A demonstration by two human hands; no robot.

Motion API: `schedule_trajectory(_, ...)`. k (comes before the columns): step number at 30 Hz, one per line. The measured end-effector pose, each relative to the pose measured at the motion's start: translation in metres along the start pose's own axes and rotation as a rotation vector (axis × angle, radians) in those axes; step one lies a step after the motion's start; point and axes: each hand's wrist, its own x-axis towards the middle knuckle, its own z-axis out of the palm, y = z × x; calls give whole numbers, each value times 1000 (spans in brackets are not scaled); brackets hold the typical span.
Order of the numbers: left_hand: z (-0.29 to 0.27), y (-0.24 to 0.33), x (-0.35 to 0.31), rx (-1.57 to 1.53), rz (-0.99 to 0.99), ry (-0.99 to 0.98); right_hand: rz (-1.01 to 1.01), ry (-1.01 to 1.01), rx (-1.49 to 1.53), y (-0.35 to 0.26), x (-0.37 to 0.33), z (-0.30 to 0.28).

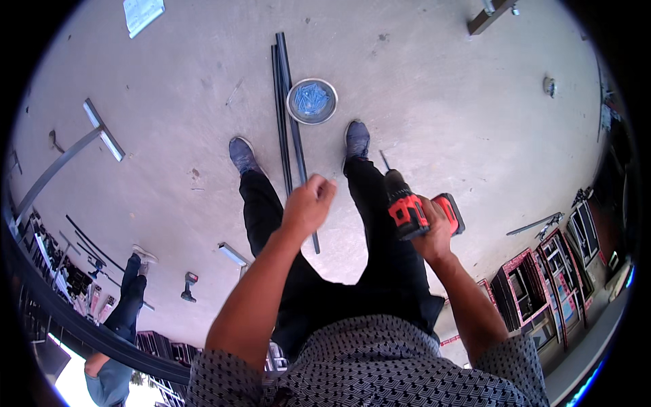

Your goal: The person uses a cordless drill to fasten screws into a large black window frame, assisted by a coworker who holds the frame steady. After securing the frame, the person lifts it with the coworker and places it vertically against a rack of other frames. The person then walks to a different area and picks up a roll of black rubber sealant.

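At far left, we see a T-ended metal stand (104, 130), with a co-worker (130, 305) in dark trousers farther down and a second power tool (189, 287) lying on the concrete floor (183, 197). Long dark bars (281, 122) lie side by side between our shoes (243, 154). Over them, our left hand (308, 203) is raised with its fingers curled in; we cannot tell whether they pinch anything. Just ahead, a round metal bowl (314, 120) of thin blue pieces (310, 99) overlaps the bars from our viewpoint. Our right hand (434, 227) wraps its fingers firmly around the grip of a red-and-black cordless drill (408, 211), its bit angled forward. At far right, we see stacked frames (525, 288).
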Motion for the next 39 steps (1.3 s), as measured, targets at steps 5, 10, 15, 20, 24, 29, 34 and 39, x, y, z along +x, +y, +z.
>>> schedule_trajectory(5, 32, -103, 145, 47, -96, 157, -9, 148, 62, 53, -5, 72)
schedule_trajectory(10, 41, -134, 260, 89, -123, 212, 24, 117, -104, 59, 7, 85)
schedule_trajectory(15, 64, -148, 356, 82, -189, 281, -41, 94, -183, 58, 21, 80)
schedule_trajectory(20, 88, -155, 416, 53, -471, 306, -2, 87, -267, 69, 20, 80)
schedule_trajectory(24, 102, -141, 424, 141, -488, 396, 37, 109, -292, 73, 18, 81)
schedule_trajectory(29, 110, -151, 431, 115, -454, 461, 20, 53, -298, 72, 23, 76)
schedule_trajectory(34, 109, -173, 432, 28, -349, 441, 17, 51, -314, 65, 35, 74)
schedule_trajectory(39, 113, -201, 429, -214, -196, 457, -8, 110, -337, 66, 31, 82)
